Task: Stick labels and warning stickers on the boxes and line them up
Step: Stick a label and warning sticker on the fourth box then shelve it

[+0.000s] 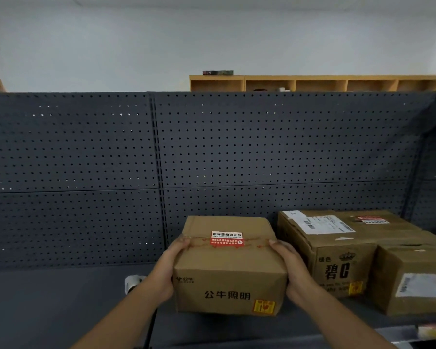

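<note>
The person's left hand (pixel 165 268) and right hand (pixel 291 267) clasp opposite sides of a small cardboard box (pixel 229 270), thumbs hooked over its top edge. The box sits on a dark grey shelf (pixel 61 306). It carries a red-and-white seal sticker (pixel 227 239) over the top seam and a yellow warning sticker (pixel 264 306) low on the front. Just left of the left wrist lies a tape roll (pixel 132 283). To the right stand a larger box (pixel 332 250) with a white shipping label (pixel 325 224) and, nearer, another box (pixel 413 278). Behind rises a perforated grey back panel (pixel 86 159); beyond it, wooden cubbyholes (pixel 317 83) stand against a pale wall (pixel 212 41).
</note>
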Motion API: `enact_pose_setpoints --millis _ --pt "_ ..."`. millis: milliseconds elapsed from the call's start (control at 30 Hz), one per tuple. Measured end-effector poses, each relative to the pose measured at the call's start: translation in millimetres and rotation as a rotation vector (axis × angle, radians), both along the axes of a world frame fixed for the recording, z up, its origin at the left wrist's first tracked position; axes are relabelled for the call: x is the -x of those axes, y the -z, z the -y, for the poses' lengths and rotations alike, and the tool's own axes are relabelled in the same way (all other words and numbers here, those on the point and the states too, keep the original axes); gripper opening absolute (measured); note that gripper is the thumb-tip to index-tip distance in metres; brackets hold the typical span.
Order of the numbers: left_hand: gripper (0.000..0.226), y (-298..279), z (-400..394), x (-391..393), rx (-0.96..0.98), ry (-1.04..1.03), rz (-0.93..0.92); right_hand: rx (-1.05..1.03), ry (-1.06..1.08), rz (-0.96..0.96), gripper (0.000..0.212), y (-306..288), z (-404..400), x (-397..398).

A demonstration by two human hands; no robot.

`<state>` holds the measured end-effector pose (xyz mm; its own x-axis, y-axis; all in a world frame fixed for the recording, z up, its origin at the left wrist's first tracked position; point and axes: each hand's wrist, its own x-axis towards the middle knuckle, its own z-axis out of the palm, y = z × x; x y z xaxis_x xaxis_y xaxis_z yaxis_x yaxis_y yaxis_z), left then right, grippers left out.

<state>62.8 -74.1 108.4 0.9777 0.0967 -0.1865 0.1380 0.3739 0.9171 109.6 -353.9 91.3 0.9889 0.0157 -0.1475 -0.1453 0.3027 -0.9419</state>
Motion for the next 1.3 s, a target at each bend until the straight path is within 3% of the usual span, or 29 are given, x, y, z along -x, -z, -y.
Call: enact_pose_setpoints --millis 333,600,833,1300 --pt "0.035 -69 -6 22 -0.014 -0.019 0.065 0.0 -0.053 0.078 0.029 -83 6 27" --pt "0.03 -112 47 11 0.027 -0.004 0.112 0.072 0.049 0.164 0.032 -139 55 20" --pt "0.029 -127 118 -23 0.03 0.059 0.085 0.081 0.109 0.105 0.04 -152 122 2" --pt "0.027 -155 233 -104 -0.026 0.133 0.038 0.068 0.198 0.049 0.031 -167 235 -73"
